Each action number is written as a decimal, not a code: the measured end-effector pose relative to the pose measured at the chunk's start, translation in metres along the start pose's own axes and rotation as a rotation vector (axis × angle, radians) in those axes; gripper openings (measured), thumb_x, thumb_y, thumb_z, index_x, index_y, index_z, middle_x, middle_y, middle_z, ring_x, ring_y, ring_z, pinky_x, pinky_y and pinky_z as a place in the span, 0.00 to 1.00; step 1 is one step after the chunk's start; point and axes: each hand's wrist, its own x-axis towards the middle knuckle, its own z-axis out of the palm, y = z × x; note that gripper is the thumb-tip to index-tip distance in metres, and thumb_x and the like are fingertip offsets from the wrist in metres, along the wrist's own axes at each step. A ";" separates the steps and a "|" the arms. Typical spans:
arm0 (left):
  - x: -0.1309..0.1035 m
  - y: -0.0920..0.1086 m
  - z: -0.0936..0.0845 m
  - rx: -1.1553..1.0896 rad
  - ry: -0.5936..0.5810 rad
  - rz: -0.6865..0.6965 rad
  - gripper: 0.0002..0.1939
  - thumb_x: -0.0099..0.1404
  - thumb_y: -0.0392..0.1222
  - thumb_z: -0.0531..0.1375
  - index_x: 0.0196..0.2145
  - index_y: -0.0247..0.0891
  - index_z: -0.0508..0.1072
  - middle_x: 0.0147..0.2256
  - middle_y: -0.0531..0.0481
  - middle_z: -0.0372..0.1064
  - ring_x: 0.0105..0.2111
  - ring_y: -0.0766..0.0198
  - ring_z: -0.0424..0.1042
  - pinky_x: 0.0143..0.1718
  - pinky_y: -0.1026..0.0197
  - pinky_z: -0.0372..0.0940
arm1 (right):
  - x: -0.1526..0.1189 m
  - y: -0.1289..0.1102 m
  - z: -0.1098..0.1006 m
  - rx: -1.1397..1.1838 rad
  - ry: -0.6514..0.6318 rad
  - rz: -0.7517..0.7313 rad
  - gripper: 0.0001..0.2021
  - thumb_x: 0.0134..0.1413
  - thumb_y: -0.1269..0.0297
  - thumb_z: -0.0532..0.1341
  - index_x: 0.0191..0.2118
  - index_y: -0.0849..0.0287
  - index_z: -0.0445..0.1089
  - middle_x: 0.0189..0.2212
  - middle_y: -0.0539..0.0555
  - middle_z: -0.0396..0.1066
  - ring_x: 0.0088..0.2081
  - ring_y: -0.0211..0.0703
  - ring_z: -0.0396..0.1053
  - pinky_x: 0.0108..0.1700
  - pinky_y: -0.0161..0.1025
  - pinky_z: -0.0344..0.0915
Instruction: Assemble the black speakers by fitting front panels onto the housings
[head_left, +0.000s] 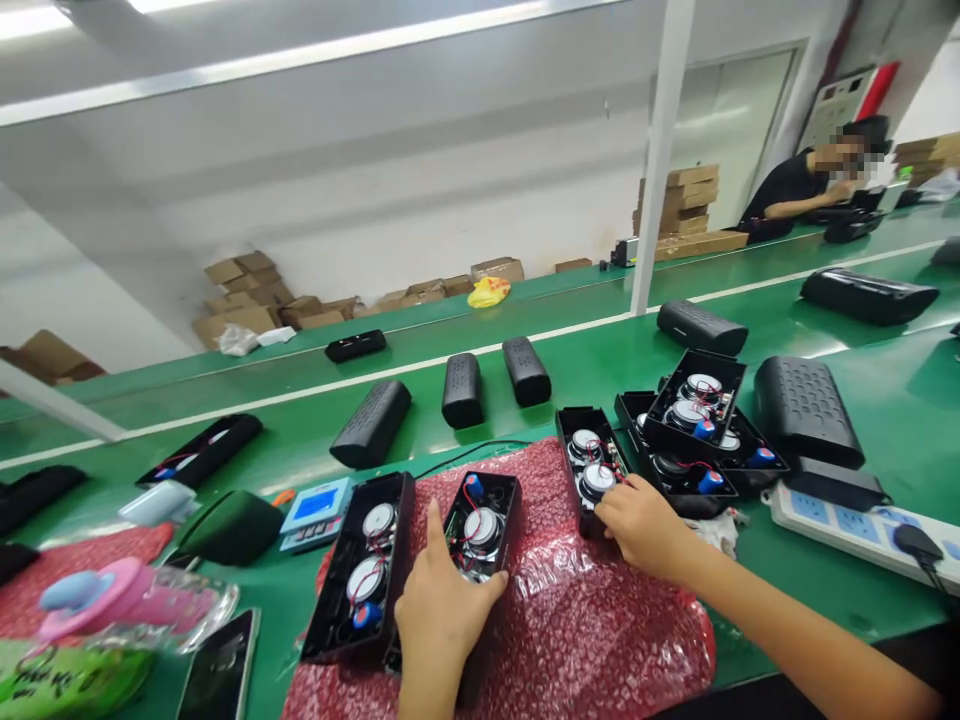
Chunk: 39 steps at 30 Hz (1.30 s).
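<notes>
My left hand (442, 600) reaches across an open black speaker housing (514, 505), forefinger along its left side and thumb at its right edge. Inside it are round white-centred drivers, red wires and a blue cylindrical cell. My right hand (649, 525) has its fingers closed on the near end of another speaker housing (565, 425); the fingertips are partly hidden. A third open housing (319, 640) lies left of my left hand. All three rest on red bubble wrap (585, 620).
More open housings (694, 365) are stacked at right, near a closed speaker (806, 410) and a power strip (847, 520). At left are a blue meter (315, 510), a phone (217, 670) and a pink bottle (142, 600). Several speakers stand along the green bench. A co-worker (795, 185) sits far right.
</notes>
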 end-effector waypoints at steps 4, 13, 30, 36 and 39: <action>-0.007 -0.009 0.011 0.012 -0.037 0.018 0.56 0.48 0.53 0.64 0.66 0.39 0.38 0.51 0.36 0.65 0.49 0.45 0.67 0.46 0.50 0.61 | -0.035 -0.054 0.010 0.093 0.217 -0.211 0.05 0.47 0.76 0.56 0.25 0.59 0.65 0.22 0.52 0.64 0.26 0.42 0.57 0.35 0.43 0.49; -0.029 -0.008 0.035 0.206 0.169 0.271 0.11 0.60 0.41 0.57 0.35 0.36 0.77 0.45 0.37 0.66 0.44 0.46 0.65 0.43 0.47 0.62 | -0.035 -0.053 -0.015 0.396 0.088 -0.506 0.12 0.53 0.70 0.54 0.43 0.60 0.67 0.39 0.60 0.70 0.39 0.46 0.65 0.43 0.43 0.59; 0.061 -0.044 -0.001 0.042 -0.273 0.231 0.16 0.65 0.46 0.50 0.40 0.36 0.74 0.39 0.41 0.75 0.39 0.51 0.73 0.40 0.54 0.63 | 0.000 0.016 0.026 0.430 0.066 -0.701 0.28 0.55 0.36 0.49 0.31 0.60 0.65 0.29 0.56 0.66 0.34 0.47 0.61 0.46 0.49 0.55; 0.077 -0.036 0.002 0.071 -0.396 0.278 0.13 0.61 0.42 0.52 0.38 0.37 0.73 0.42 0.40 0.74 0.43 0.51 0.73 0.42 0.56 0.61 | 0.005 0.003 0.032 0.397 0.254 -0.749 0.26 0.63 0.46 0.43 0.21 0.59 0.57 0.21 0.52 0.55 0.26 0.41 0.52 0.32 0.40 0.47; 0.069 -0.039 -0.001 0.003 -0.382 0.191 0.10 0.59 0.41 0.55 0.37 0.37 0.71 0.38 0.43 0.74 0.39 0.55 0.73 0.37 0.60 0.61 | 0.005 0.003 0.029 0.430 0.279 -0.769 0.24 0.65 0.57 0.39 0.19 0.59 0.54 0.18 0.51 0.52 0.24 0.40 0.48 0.31 0.39 0.43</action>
